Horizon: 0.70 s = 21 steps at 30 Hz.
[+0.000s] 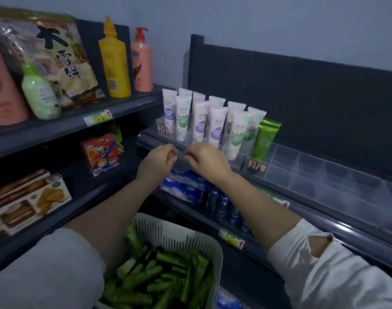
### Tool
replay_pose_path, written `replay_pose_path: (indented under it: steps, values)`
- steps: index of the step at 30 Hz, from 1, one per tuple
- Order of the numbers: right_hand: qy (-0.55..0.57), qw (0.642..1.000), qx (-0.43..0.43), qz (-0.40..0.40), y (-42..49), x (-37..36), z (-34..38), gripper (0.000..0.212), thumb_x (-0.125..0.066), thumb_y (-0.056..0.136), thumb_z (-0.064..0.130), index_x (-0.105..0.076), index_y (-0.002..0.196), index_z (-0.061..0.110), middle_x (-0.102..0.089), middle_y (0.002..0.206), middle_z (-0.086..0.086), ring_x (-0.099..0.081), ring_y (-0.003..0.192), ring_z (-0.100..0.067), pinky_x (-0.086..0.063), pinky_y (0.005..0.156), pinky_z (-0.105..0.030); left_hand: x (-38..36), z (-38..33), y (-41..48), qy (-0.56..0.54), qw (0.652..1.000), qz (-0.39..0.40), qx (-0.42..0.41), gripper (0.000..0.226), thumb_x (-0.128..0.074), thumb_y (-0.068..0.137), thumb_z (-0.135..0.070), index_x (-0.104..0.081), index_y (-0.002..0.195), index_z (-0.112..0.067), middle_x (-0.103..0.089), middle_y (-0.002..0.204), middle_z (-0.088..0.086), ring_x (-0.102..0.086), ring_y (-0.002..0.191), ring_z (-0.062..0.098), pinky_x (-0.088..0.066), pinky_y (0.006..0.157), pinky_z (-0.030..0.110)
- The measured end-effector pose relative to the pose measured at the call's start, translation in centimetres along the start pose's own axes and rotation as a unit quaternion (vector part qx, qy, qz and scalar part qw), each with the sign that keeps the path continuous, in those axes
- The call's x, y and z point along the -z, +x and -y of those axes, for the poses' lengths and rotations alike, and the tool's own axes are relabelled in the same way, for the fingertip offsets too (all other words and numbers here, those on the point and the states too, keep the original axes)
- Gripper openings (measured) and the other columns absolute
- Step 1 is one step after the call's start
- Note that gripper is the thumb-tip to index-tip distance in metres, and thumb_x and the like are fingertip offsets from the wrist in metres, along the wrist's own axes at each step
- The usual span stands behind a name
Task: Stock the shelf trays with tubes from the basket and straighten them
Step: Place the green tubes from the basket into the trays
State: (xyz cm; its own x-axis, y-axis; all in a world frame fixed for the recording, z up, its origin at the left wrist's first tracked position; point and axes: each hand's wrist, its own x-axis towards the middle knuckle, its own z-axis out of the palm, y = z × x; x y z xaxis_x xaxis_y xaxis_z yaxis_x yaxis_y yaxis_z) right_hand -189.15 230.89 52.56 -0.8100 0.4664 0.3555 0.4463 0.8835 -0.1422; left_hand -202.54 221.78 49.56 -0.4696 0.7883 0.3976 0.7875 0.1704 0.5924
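Status: the left hand (pixel 158 160) and the right hand (pixel 207 160) are raised close together, just in front of the shelf rail (pixel 337 221). The fingers of both are curled in, and neither holds a tube. Whether the fingertips touch the rail cannot be told.

Stock location: the loose green tubes (pixel 146 277) lie piled at mixed angles in the white slotted basket (pixel 175 235), below the hands. In the clear shelf trays (pixel 313 172), white tubes (pixel 217 126) fill the left rows and two green tubes (pixel 265 137) stand beside them, crimped end up. The compartments to the right are bare.

Handling, as judged: each tube should be light, with soft walls that dent under a hard squeeze and a glossy skin that may slip. The stiffest points are probably the cap shoulder and the flat crimp. Grip across the lower body near the cap, seat it cap-down, then square it by nudging the crimp.
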Motion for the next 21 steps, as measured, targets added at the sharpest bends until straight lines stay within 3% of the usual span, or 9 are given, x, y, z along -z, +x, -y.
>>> replay_pose_path:
  steps: [5,10,15,18,21]
  values:
    - [0.040,0.987,-0.015,0.158,-3.3,-9.6,2.0,0.027,-0.047,0.095,0.026,-0.063,0.115,0.018,-0.063,0.119,-0.007,-0.057,0.110,-0.030,-0.050,0.080,-0.039,-2.8,8.1,-5.7,0.034,0.992,0.078,0.092,0.012,-0.056,0.088,-0.016,-0.061,0.099,-0.014,-0.064,0.103,0.009,-0.060,0.096,0.027,-0.049,0.082,0.038]
    - [0.074,0.942,-0.011,0.327,-6.0,-18.7,2.0,0.029,-0.047,0.094,0.019,-0.063,0.117,0.017,-0.063,0.120,-0.009,-0.059,0.109,-0.032,-0.052,0.084,-0.044,-6.4,13.4,-10.5,0.051,0.969,0.182,0.157,0.015,-0.054,0.089,-0.017,-0.062,0.102,-0.013,-0.066,0.101,0.006,-0.062,0.097,0.025,-0.049,0.082,0.035]
    - [0.102,0.909,-0.038,0.402,-8.3,-27.1,1.8,0.031,-0.048,0.094,0.024,-0.061,0.120,0.013,-0.063,0.117,-0.012,-0.060,0.105,-0.029,-0.051,0.086,-0.035,-10.7,18.4,-14.9,0.056,0.927,0.299,0.222,0.024,-0.048,0.095,-0.019,-0.059,0.116,-0.011,-0.063,0.114,0.006,-0.059,0.105,0.024,-0.048,0.089,0.031]
    - [0.101,0.890,-0.051,0.441,-10.2,-31.5,1.1,0.023,-0.046,0.095,0.019,-0.063,0.108,0.009,-0.065,0.107,-0.012,-0.061,0.096,-0.029,-0.053,0.081,-0.038,-13.7,21.0,-17.1,0.076,0.892,0.374,0.241,0.031,-0.050,0.094,-0.022,-0.056,0.123,-0.015,-0.060,0.123,0.007,-0.057,0.109,0.025,-0.050,0.091,0.037]
    - [0.094,0.884,-0.069,0.453,-11.1,-34.5,0.1,0.025,-0.045,0.095,0.017,-0.061,0.112,0.010,-0.063,0.110,-0.010,-0.060,0.100,-0.028,-0.053,0.085,-0.039,-16.6,22.6,-18.6,0.095,0.868,0.423,0.243,0.041,-0.047,0.097,-0.022,-0.045,0.137,-0.016,-0.051,0.136,0.008,-0.053,0.117,0.025,-0.049,0.093,0.038]
